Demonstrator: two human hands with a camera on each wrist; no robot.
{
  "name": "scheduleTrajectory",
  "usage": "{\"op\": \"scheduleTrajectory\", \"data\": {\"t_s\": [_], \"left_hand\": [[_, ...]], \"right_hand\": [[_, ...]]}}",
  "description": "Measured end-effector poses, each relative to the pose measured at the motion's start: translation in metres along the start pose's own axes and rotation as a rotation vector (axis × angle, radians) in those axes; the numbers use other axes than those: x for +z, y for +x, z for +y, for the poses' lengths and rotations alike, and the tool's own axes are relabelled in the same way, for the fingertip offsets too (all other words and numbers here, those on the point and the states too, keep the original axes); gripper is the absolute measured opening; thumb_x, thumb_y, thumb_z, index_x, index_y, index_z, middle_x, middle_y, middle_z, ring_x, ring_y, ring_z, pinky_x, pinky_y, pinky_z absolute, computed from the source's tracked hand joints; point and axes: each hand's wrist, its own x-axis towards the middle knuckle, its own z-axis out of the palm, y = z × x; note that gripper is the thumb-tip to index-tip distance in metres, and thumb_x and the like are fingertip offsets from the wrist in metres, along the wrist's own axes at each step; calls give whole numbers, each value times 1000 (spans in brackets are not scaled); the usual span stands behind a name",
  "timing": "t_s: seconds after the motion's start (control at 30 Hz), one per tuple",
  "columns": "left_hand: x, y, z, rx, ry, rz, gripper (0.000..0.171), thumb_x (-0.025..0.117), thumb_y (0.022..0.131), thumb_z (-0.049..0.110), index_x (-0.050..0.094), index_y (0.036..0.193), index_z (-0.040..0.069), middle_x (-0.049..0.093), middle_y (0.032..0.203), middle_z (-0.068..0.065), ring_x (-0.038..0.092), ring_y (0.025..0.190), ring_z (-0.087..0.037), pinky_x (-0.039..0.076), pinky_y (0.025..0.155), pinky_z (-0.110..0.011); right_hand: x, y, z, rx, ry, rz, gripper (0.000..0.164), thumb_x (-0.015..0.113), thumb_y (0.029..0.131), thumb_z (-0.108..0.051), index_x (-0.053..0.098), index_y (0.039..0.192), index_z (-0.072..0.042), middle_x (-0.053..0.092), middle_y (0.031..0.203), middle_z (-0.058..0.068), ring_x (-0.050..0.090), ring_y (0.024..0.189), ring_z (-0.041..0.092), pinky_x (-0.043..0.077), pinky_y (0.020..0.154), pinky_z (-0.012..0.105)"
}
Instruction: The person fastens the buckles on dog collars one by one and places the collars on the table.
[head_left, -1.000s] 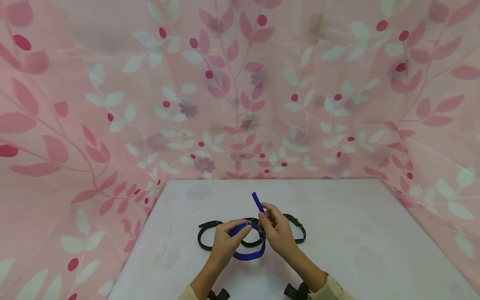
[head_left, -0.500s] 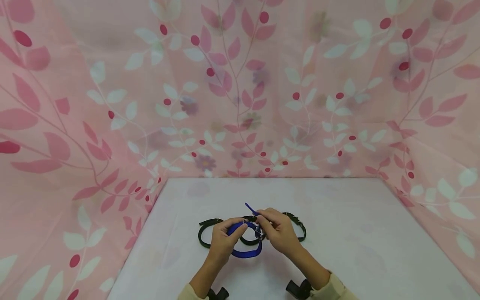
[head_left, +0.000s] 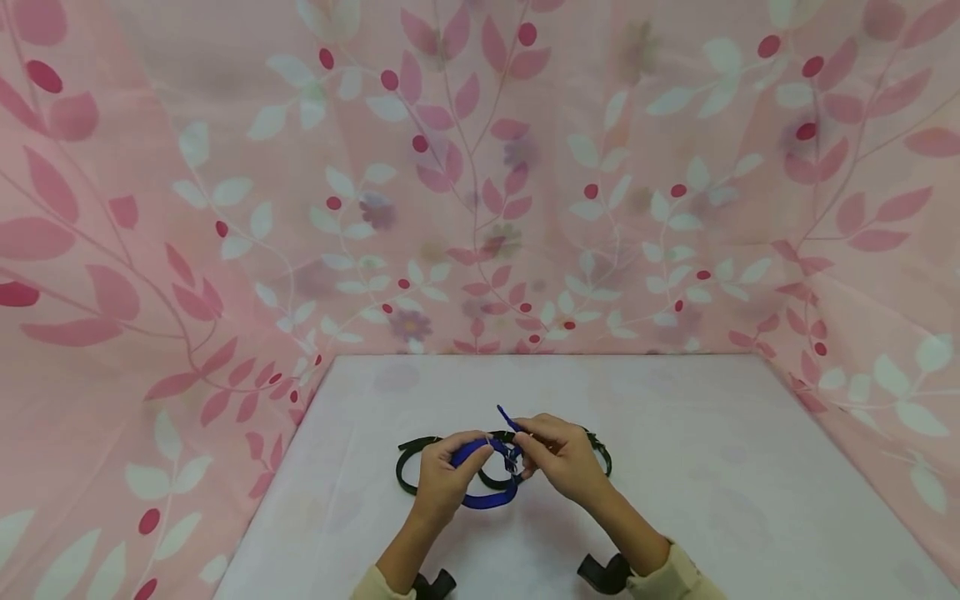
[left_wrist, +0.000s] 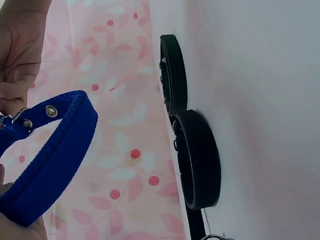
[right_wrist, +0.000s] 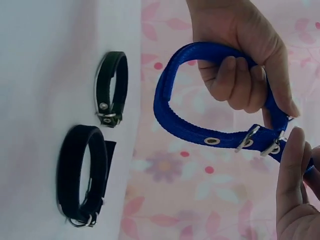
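Observation:
A blue collar (head_left: 489,501) with a metal buckle and eyelets is held up in a loop between both hands. My left hand (head_left: 444,477) grips the left side of the loop, thumb on top and other fingers curled round the band. My right hand (head_left: 564,460) pinches the strap near its free end, whose tip pokes out up and left past the fingers. In the right wrist view the strap runs through the buckle (right_wrist: 248,139), with the right fingertips (right_wrist: 297,142) close beside it. The left fingers (right_wrist: 235,85) curl inside the loop there.
Behind the hands, black collars lie on the white table (head_left: 675,500): one at the left (head_left: 406,471), one in the middle (head_left: 495,482) and one at the right (head_left: 602,454), partly hidden by the hands. Floral pink cloth (head_left: 480,167) surrounds the table.
The strap's free end, raised higher a second ago, now shows lower and tilts more to the left. The blue loop and left hand have shifted slightly left.

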Motion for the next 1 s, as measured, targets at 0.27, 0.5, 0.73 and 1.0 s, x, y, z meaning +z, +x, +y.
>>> {"op": "scheduleTrajectory", "data": {"t_s": [0.27, 0.5, 0.73, 1.0], "left_hand": [[1, 1, -7, -22, 8, -72, 20, 76, 87, 12, 73, 103, 2, 74, 102, -15, 69, 91, -12, 56, 79, -25], [3, 0, -6, 23, 10, -80, 19, 77, 85, 11, 74, 103, 3, 74, 100, -15, 71, 91, -16, 57, 79, -25], [5, -1, -5, 61, 17, -66, 16, 75, 85, 2, 73, 101, 1, 75, 99, -17, 72, 90, -14, 57, 79, -24], [5, 0, -6, 77, 79, -66, 16, 74, 83, -4, 71, 99, -6, 74, 95, -20, 67, 84, -6, 57, 74, -23]], "right_hand": [[0, 3, -5, 85, 1, 19, 19, 66, 93, -4, 72, 111, 0, 63, 81, 22, 62, 54, 21, 55, 51, 32], [6, 3, -5, 108, -103, 74, 17, 69, 90, -1, 75, 105, 1, 62, 72, 10, 48, 50, 4, 42, 41, 21], [-1, 6, -7, 83, -206, 25, 11, 76, 86, -8, 79, 97, -8, 66, 76, 0, 48, 64, 4, 44, 50, 20], [-17, 9, -13, 178, -260, -138, 5, 76, 86, -14, 79, 90, -13, 61, 76, -2, 53, 59, 6, 46, 49, 22]]}}
